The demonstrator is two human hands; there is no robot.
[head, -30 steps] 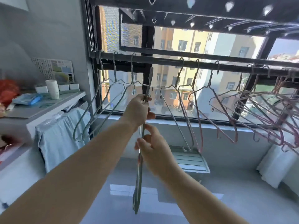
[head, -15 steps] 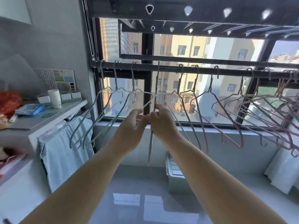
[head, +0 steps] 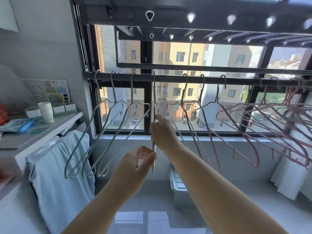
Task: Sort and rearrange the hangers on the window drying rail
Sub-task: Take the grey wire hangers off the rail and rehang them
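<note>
Window rail point(head: 168, 78) ahead, my right hand point(head: 163, 132) pinches the light, springy wire hanger point(head: 154, 105) at its shoulder, left hand point(head: 135, 168) loosely cupped beside its lower end.

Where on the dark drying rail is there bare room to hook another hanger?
The dark metal drying rail is bare between the edge-on green wire hanger in the right hand and the next green hook. The pink wire hangers crowd its right end.
</note>
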